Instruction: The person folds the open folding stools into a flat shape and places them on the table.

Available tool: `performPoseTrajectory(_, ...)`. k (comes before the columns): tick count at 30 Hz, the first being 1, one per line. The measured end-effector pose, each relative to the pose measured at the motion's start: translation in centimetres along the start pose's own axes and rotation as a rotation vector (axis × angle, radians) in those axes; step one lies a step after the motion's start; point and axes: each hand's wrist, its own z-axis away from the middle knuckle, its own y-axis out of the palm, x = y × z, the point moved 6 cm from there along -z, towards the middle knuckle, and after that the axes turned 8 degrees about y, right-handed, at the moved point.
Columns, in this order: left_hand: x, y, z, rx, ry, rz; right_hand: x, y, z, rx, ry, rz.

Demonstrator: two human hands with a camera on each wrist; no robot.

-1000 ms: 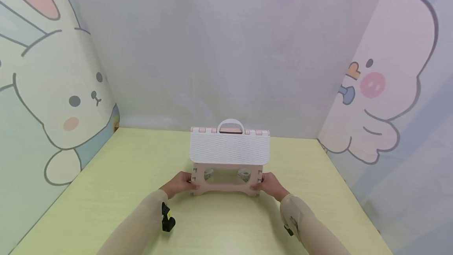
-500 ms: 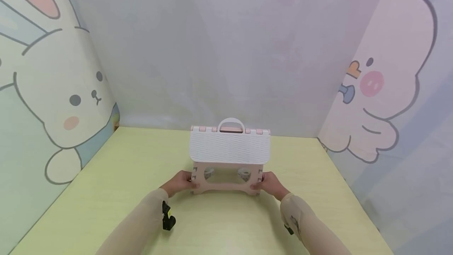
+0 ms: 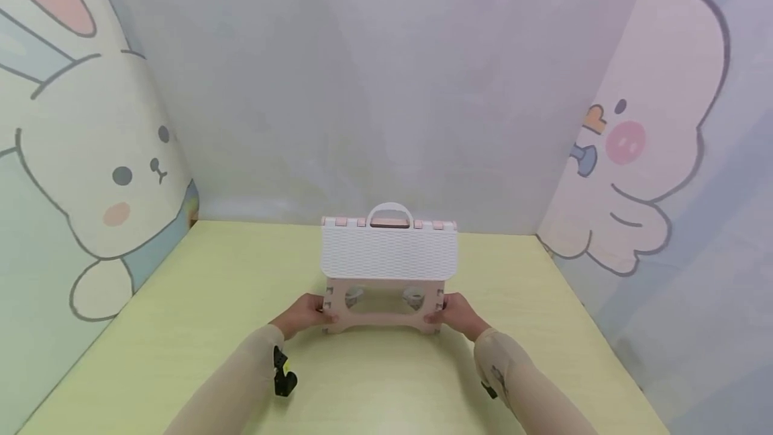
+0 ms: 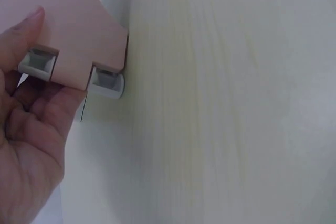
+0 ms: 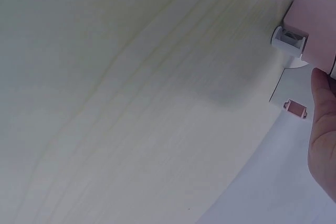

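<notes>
A folding step stool (image 3: 389, 254) is in the middle of the head view, its white ribbed top tipped toward me and a white carry handle at the upper edge. Below the top is its pink leg panel (image 3: 380, 319), with rounded cut-outs. My left hand (image 3: 304, 314) grips this panel's left edge, thumb on the front face; the left wrist view shows the same pink panel (image 4: 79, 24) with white hinge pieces between thumb and fingers. On the opposite edge my right hand (image 3: 461, 315) holds on likewise, thumb in front. Its fingers are mostly out of frame in the right wrist view.
The stool's lower edge is right at the pale yellow wood-grain table (image 3: 386, 381). A grey-white cloth backdrop (image 3: 362, 86) rises behind the table's far edge. Side panels carry a cartoon rabbit (image 3: 109, 153) on the left and a cartoon chick (image 3: 652, 126) on the right.
The head view has shifted slightly. Both hands keep the same hold on the stool, which stays at the same spot on the table.
</notes>
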Motion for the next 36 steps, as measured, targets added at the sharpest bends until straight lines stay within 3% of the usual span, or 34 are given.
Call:
performPoseTrajectory(11, -0.05, 0.04, 0.02, 0.004, 0.011, 0.000, 0.03, 0.03, 0.10, -0.013, 0.005, 0.026)
performPoseTrajectory(19, 0.09, 0.12, 0.08, -0.024, -0.043, -0.021, 0.00, 0.05, 0.17, -0.005, 0.012, 0.019)
performPoseTrajectory(29, -0.17, 0.36, -0.12, 0.012, 0.012, -0.018, -0.61, -0.04, 0.01, 0.010, -0.002, -0.009)
performPoseTrajectory(36, 0.09, 0.37, 0.24, -0.015, -0.024, -0.021, -0.67, 0.13, -0.09, 0.000, 0.007, -0.011)
